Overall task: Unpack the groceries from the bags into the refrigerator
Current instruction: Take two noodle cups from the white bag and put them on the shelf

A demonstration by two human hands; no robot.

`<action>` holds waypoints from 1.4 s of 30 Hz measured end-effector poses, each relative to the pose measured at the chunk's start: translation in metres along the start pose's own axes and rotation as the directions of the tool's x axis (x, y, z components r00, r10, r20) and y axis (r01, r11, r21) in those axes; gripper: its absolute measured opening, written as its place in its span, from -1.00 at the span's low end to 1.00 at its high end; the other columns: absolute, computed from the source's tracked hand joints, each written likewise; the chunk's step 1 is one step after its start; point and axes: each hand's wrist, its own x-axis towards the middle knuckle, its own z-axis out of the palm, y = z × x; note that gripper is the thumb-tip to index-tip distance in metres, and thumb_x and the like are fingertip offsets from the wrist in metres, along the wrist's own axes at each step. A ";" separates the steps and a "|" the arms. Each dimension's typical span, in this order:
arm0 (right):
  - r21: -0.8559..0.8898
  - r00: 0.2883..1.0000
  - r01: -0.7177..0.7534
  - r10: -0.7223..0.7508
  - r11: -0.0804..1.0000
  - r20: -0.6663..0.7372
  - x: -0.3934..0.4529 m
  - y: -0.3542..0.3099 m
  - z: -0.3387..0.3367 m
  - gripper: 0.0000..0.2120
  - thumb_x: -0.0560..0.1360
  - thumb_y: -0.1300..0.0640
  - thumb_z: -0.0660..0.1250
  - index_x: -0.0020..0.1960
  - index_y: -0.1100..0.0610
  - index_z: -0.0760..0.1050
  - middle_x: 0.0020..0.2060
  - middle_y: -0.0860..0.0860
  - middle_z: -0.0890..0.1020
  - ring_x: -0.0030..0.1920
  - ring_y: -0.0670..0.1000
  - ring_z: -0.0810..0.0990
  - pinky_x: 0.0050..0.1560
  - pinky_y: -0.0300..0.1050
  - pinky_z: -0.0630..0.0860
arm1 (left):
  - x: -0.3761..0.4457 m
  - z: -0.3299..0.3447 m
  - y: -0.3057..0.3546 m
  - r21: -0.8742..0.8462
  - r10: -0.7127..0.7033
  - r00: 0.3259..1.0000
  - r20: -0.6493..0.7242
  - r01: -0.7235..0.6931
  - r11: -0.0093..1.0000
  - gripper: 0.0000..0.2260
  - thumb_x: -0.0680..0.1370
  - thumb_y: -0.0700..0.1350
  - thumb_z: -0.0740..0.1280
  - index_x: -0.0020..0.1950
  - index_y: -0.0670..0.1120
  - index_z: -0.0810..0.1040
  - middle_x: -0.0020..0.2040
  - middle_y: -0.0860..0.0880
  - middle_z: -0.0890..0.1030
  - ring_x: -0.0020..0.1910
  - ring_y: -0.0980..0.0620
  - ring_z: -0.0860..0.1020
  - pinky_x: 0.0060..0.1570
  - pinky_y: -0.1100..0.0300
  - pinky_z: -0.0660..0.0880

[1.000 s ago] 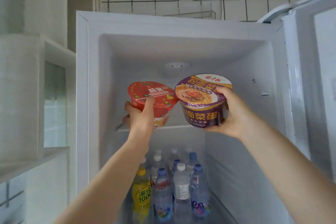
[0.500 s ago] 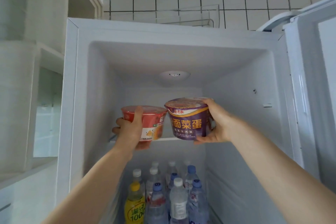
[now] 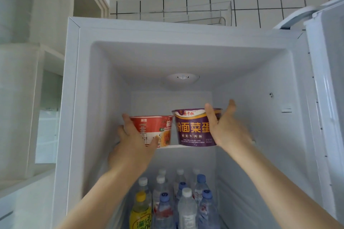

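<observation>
Sitting upright on the shelf (image 3: 173,146): red noodle bowl (image 3: 151,130) gripped by left hand (image 3: 133,147) fingers; purple noodle bowl (image 3: 193,128) beside released right hand (image 3: 226,128) fingers.

Top shelf (image 3: 173,146) of fridge (image 3: 167,29): front edge taken by red noodle bowl (image 3: 154,130) on the left & purple noodle bowl (image 3: 193,128) on the right, rims touching, no gap btwn them. Left hand (image 3: 134,141) fills the space btwn red bowl & left wall; right hand (image 3: 223,126) sits at the purple bowl's right side, w/ open room beyond it to the right wall. Plenty of clearance above both bowls up to the ceiling lamp (image 3: 182,78). Behind the bowls: can't tell. Below the shelf, bottles (image 3: 186,204) packed tight, caps well under the shelf. Door (image 3: 327,98) swung open at right, approach from front is free.
</observation>
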 end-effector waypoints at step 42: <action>-0.130 0.797 0.554 -0.479 0.822 0.369 0.152 0.001 0.114 -0.63 0.54 0.09 0.26 0.33 0.12 0.41 0.16 0.17 0.55 0.10 0.16 0.53 -0.04 -0.12 0.44 | 0.170 0.070 0.001 0.457 0.219 0.903 0.369 -0.382 0.803 -0.53 0.52 -0.25 0.32 0.41 -0.05 0.37 0.28 -0.12 0.53 0.21 -0.13 0.51 0.12 0.10 0.44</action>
